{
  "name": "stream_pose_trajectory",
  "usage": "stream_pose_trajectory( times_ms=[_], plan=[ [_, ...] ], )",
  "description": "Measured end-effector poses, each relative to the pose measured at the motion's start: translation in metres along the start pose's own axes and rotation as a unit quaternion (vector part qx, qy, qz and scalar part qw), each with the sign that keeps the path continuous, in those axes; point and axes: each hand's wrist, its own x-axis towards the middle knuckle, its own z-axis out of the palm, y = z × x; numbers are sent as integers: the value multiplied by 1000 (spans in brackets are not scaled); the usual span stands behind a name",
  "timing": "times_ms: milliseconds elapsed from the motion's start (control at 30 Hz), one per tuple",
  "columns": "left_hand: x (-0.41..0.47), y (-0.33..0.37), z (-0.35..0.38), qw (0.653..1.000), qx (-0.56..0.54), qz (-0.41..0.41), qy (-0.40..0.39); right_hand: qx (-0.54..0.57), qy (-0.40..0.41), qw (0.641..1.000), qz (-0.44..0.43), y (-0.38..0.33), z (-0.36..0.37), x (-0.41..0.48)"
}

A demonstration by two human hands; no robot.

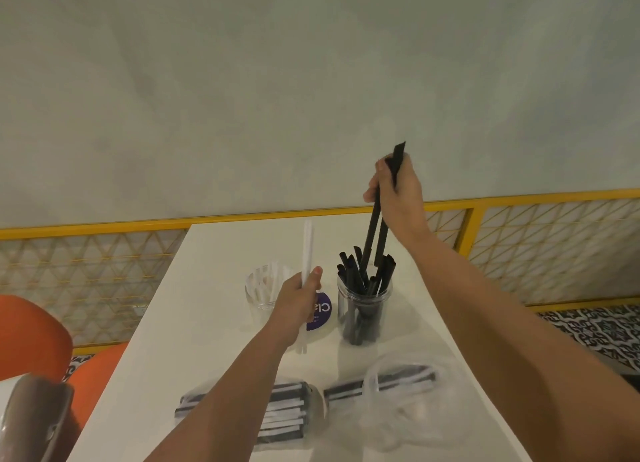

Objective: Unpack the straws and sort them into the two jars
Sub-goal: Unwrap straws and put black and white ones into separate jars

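Your right hand (398,191) is raised above the jar of black straws (365,309), its fingers (375,184) closed around two black straws (375,226) held nearly upright; their lower ends reach down among the straws already standing in that jar. Your left hand (299,300) sits lower and to the left, fingers pinched shut on a pair of white straws (306,250) that rise straight above the hand and poke out below the wrist; it hovers between the two jars, in front of a purple round label (322,311) lying on the white surface (207,305). The clear jar (259,288) to the left holds a few white straws and stands just beside the black-straw jar, both upright; nearer you lie two clear plastic packs: one (280,409) under your left forearm showing mixed black and white straws, the other (401,382) to the right, crumpled and loose. An orange chair (31,333) stands at the left; a yellow lattice rail (519,246) runs behind.
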Motion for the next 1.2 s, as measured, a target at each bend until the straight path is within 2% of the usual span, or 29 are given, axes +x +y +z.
stream_pose_trajectory(
  times_ms=[100, 233, 367, 433, 500, 567, 700, 800, 900, 1000, 1100, 1200],
  plan=[
    [-2, 3, 3, 1000, -16, 5, -6, -53, -34, 998, 7, 29, 4, -20],
    [-4, 6, 4, 999, -31, 9, -16, -48, -63, 993, 93, 59, 5, -43],
    [-3, 5, 3, 999, -33, 16, -23, -170, -133, 964, 153, 72, 3, -49],
    [-3, 5, 4, 998, -49, 19, -34, -186, -127, 963, 146, 68, 3, -46],
    [-4, 5, 4, 997, -63, 24, -49, -175, -95, 973, 120, 56, 5, -41],
    [-5, 6, 4, 996, -64, 38, -58, -132, -103, 980, 111, 41, 13, -39],
    [-7, 12, 4, 992, -49, 87, -79, -70, -241, 949, 193, 13, 40, -46],
    [-7, 14, -1, 988, -17, 107, -106, 1, -279, 928, 248, 10, 54, -52],
    [-6, 13, -13, 986, 26, 122, -110, 41, -275, 928, 249, 12, 64, -58],
    [-1, 14, -27, 983, 69, 148, -89, 57, -244, 944, 216, 13, 75, -59],
    [10, 12, -51, 971, 138, 193, 1, 72, -171, 969, 163, 12, 84, -51],
    [21, 1, -81, 954, 213, 200, 71, 98, -113, 980, 130, 12, 90, -44]
  ],
)
